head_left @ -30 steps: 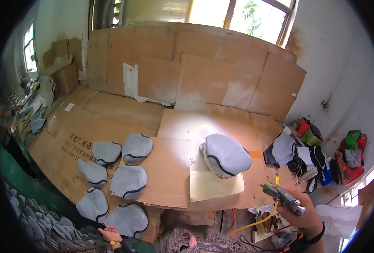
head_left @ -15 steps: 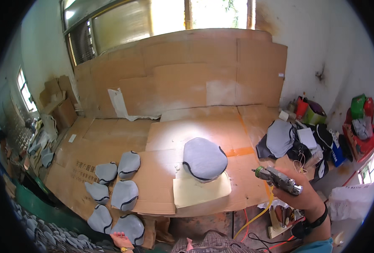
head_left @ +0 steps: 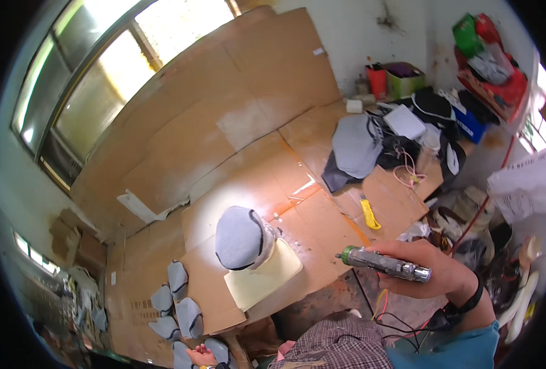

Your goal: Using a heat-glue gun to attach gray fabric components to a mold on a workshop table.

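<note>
My right hand (head_left: 430,267) is wrapped round a metal spray gun (head_left: 387,264) with a green ring near its nozzle, which points left over the table's front edge. Left of the nozzle, a stack of grey fabric pieces with black edging (head_left: 239,240) sits on a cream block (head_left: 264,277). At the lower left my left hand (head_left: 202,355) is palm up, its fingers loosely bent and nothing visible in them. Close by it lies a grey piece (head_left: 219,350); whether they touch I cannot tell. Several similar grey pieces (head_left: 189,317) lie just beyond.
Cardboard (head_left: 310,234) covers the table and a cardboard screen (head_left: 224,92) stands behind. Towards the right are a yellow cutter (head_left: 369,214), a grey fabric pile (head_left: 354,144), a white box (head_left: 404,122) and a red cup (head_left: 377,82). A hose and cables hang below the gun.
The view has swung right and tilted. The spray gun has turned to lie more level, and a yellow cutter has come into sight. My left hand stays beside the grey pieces.
</note>
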Demonstrator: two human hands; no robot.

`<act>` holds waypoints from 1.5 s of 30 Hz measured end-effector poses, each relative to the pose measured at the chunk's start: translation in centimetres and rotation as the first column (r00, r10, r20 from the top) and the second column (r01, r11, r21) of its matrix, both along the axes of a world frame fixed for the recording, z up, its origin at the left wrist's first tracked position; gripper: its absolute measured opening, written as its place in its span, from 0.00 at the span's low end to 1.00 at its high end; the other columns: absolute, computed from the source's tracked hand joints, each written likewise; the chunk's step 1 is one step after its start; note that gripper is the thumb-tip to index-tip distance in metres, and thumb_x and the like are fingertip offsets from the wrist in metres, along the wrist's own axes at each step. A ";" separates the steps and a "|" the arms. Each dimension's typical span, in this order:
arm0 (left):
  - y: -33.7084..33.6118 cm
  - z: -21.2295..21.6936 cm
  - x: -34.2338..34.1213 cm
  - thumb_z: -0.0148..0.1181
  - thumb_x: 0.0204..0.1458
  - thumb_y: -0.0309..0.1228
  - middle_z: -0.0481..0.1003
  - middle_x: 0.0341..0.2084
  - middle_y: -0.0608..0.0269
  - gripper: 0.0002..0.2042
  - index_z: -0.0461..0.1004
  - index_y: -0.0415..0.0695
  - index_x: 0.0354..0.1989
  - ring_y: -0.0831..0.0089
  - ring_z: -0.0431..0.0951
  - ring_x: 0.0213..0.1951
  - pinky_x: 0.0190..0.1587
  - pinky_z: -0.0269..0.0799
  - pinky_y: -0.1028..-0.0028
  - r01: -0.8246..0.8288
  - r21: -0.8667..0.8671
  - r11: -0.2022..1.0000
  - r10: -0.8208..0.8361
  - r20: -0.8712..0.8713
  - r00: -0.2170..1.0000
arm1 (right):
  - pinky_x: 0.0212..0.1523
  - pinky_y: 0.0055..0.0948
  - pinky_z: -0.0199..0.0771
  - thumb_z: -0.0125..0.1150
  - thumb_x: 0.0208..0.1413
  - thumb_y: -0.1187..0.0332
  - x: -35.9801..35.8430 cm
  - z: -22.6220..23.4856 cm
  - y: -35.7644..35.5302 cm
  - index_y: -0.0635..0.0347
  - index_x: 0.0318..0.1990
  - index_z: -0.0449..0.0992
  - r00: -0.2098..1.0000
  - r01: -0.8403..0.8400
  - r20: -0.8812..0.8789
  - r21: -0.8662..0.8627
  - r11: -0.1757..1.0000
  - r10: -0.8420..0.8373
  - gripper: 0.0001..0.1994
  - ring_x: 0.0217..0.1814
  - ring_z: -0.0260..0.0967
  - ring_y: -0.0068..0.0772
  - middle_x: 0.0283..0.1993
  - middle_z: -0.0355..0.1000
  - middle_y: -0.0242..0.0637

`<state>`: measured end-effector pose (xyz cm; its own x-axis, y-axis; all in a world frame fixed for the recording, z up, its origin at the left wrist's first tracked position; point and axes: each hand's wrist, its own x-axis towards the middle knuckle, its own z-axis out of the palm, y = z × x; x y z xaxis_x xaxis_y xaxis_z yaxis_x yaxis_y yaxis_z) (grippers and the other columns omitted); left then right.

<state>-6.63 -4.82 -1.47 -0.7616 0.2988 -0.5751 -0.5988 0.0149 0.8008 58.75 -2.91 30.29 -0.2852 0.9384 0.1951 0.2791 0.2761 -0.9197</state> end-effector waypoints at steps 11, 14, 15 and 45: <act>5.8 5.0 8.3 0.41 0.53 0.52 0.68 0.14 0.77 0.17 0.65 0.55 0.20 0.79 0.68 0.18 0.21 0.59 0.78 0.115 0.063 0.991 -0.109 -0.081 0.991 | 0.36 0.27 0.70 0.61 0.44 0.74 -1.9 0.9 -3.6 0.57 0.54 0.64 0.989 -0.077 0.122 -0.031 0.997 0.080 0.26 0.35 0.72 0.35 0.41 0.72 0.40; 5.4 3.9 8.1 0.42 0.52 0.50 0.67 0.15 0.78 0.16 0.65 0.55 0.21 0.79 0.68 0.19 0.22 0.59 0.77 0.103 0.082 0.991 -0.102 -0.018 0.995 | 0.36 0.29 0.70 0.62 0.43 0.73 -4.5 1.8 -3.8 0.57 0.54 0.64 0.976 -0.129 0.172 -0.025 0.991 0.131 0.27 0.36 0.71 0.37 0.42 0.72 0.40; 5.2 3.5 7.9 0.44 0.51 0.49 0.67 0.15 0.77 0.14 0.65 0.55 0.22 0.79 0.68 0.18 0.22 0.59 0.77 0.094 0.112 0.989 -0.094 -0.003 0.996 | 0.37 0.29 0.70 0.62 0.43 0.74 -5.4 2.2 -3.8 0.58 0.54 0.64 0.975 -0.146 0.161 -0.037 0.989 0.150 0.27 0.37 0.71 0.37 0.43 0.72 0.40; 6.9 6.1 11.6 0.54 0.46 0.30 0.70 0.19 0.69 0.04 0.69 0.47 0.29 0.77 0.72 0.18 0.19 0.59 0.79 0.239 0.163 0.957 -0.243 0.008 0.970 | 0.32 0.22 0.67 0.61 0.40 0.80 -6.3 7.3 0.7 0.65 0.49 0.68 0.984 0.073 0.164 -0.057 0.996 -0.063 0.23 0.30 0.67 0.20 0.31 0.71 0.34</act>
